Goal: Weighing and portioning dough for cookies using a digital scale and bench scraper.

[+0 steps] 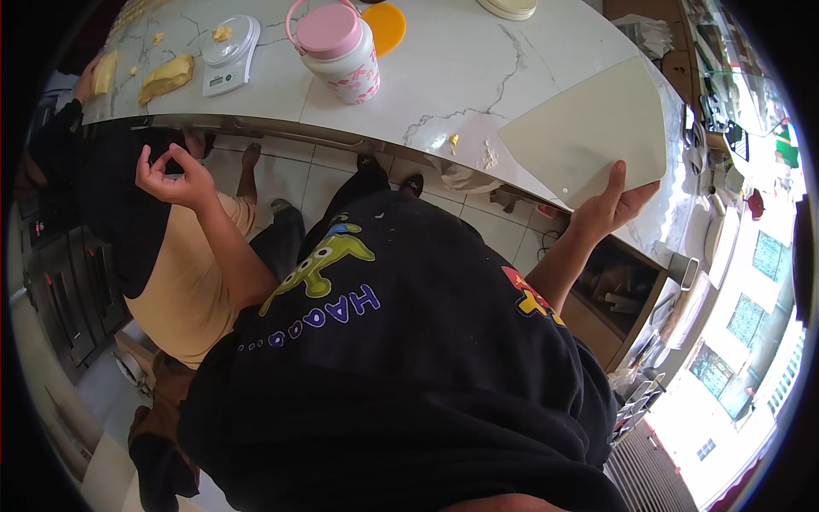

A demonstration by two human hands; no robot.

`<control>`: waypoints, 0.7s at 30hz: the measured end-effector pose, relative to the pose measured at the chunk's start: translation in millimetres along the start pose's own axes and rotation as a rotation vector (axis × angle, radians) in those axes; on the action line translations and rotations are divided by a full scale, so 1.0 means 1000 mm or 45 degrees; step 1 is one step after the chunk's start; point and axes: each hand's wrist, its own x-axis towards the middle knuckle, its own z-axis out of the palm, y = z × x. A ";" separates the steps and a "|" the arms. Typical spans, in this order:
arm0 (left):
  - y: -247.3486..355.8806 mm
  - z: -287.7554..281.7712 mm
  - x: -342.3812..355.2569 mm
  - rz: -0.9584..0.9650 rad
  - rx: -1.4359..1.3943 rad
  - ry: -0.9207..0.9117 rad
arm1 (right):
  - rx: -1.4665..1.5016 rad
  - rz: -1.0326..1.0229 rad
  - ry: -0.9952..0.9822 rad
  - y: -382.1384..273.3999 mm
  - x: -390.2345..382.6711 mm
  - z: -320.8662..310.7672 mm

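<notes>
My right hand (610, 205) grips the near right edge of a thin cream cutting board (589, 128), its thumb on top. The board has a small hole near one corner and lies over or just above the right part of the marble counter (461, 77); I cannot tell whether it touches. My left hand (177, 177) is raised in front of the counter's edge at the left, fingers bent and apart, with nothing visible in it. Left of the board, a small yellow scrap (453, 143) and a patch of pale crumbs (489, 156) lie on the counter.
A white kitchen scale (226, 81) bears a dough piece; a yellow dough lump (166, 78) lies beside it. A pink-lidded bottle (341, 68) stands near an orange disc (384, 30). Another person (171, 282) is close on my left. Below the counter at right is an open cabinet (614, 286).
</notes>
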 end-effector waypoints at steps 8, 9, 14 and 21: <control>0.017 -0.009 -0.001 0.017 0.012 0.025 | 0.038 0.006 -0.031 0.008 0.000 -0.012; 0.018 -0.010 -0.002 0.014 0.010 0.024 | 0.034 0.002 -0.029 0.008 0.000 -0.013; 0.013 -0.021 0.003 0.083 0.104 -0.019 | -0.056 -0.004 0.012 0.012 0.000 -0.022; 0.029 -0.018 0.019 0.092 0.071 0.035 | -0.062 0.001 0.039 0.010 -0.003 -0.024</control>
